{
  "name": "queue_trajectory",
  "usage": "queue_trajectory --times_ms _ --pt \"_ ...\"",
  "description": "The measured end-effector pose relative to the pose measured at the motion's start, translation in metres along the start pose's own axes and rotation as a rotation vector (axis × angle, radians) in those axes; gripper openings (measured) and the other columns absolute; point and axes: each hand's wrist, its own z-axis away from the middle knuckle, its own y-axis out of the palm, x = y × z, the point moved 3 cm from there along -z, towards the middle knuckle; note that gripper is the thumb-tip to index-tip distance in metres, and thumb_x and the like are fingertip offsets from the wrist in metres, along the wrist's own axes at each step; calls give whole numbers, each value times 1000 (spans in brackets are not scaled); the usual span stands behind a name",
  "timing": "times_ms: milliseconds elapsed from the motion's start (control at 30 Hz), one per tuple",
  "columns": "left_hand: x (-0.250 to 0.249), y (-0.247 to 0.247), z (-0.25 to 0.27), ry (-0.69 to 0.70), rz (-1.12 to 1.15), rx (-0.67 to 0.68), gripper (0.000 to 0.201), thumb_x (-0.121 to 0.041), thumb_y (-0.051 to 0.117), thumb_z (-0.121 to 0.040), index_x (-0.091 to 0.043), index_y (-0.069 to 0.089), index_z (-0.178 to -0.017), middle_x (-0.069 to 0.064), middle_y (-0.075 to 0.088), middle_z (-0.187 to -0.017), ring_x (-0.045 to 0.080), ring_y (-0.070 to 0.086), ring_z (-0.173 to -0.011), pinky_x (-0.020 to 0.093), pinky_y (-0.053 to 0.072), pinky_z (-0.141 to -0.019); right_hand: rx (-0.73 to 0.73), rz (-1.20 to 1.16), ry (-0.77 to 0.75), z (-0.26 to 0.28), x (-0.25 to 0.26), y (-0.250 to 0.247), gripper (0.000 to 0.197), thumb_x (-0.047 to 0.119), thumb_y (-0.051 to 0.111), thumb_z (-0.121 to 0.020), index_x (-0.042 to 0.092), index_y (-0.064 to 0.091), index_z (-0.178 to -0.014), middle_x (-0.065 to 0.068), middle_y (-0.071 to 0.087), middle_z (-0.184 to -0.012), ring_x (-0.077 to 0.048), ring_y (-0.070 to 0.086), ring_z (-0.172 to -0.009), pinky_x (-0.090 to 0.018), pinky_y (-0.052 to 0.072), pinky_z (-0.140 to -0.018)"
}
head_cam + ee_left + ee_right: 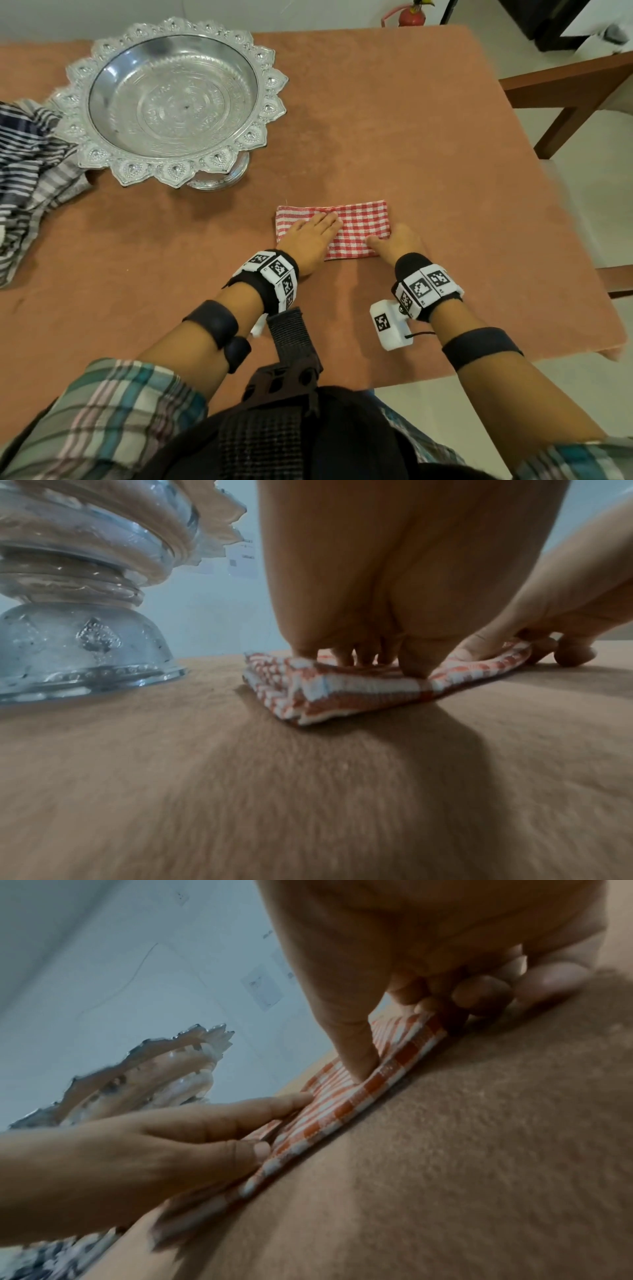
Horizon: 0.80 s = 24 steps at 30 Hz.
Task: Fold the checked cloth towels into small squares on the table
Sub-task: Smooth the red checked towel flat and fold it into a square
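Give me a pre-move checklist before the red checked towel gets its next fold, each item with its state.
1. Red checked towel lies flat on the table as a folded strip: ok.
2. Left hand presses the towel's left part with straight fingers: ok.
3. Right hand has the towel's right end, thumb on top, fingers curled at the edge: ok.
4. Layers' edges lined up: cannot tell; the near corner looks slightly stepped from the left wrist.
5. Table free around the towel; the silver tray stands apart from it: ok.
6. Dark striped cloth left to fold: not ok, it lies crumpled.
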Motion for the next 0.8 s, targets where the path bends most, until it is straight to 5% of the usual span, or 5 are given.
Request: queue_trajectory --times_ms 167,300,500,600,800 --pt "4 -13 -8 20 150 -28 60 -3 42 -91 -17 21 -146 2 19 -155 22 17 -143 40 20 -116 70 -194 -90 11 16 -7 18 21 63 -84 7 64 -96 -9 68 -97 -26 64 -89 -35 51 -80" --pt "20 -28 -4 -41 824 -25 51 9 38 -90 -9 39 -138 7 41 -144 16 37 -133 21 27 -106 -87 -453 -278 24 29 -2 4 16 61 -79 16 59 -82 -10 65 -94 -25 62 -85 -41 52 -78" --pt "42 -27 14 -369 1575 -366 30 7 41 -90 -7 60 -109 15 66 -107 26 62 -99 36 49 -89 -205 -246 -606 41 57 28 12 9 62 -76 9 51 -81 -8 55 -103 -26 52 -92 -39 45 -79" --pt "52 -24 23 -452 1642 -475 24 3 42 -91 -7 60 -104 7 65 -85 16 61 -77 23 50 -72 -190 -180 -723 47 67 42 12 5 62 -75 6 51 -80 -14 54 -118 -29 52 -103 -37 44 -88" --pt "66 -17 30 -503 1645 -495 17 -8 43 -95 -11 59 -89 6 61 -82 13 58 -72 18 51 -65 -116 48 -769 54 79 64 17 5 65 -72 4 55 -85 -17 45 -136 -32 40 -127 -39 34 -105"
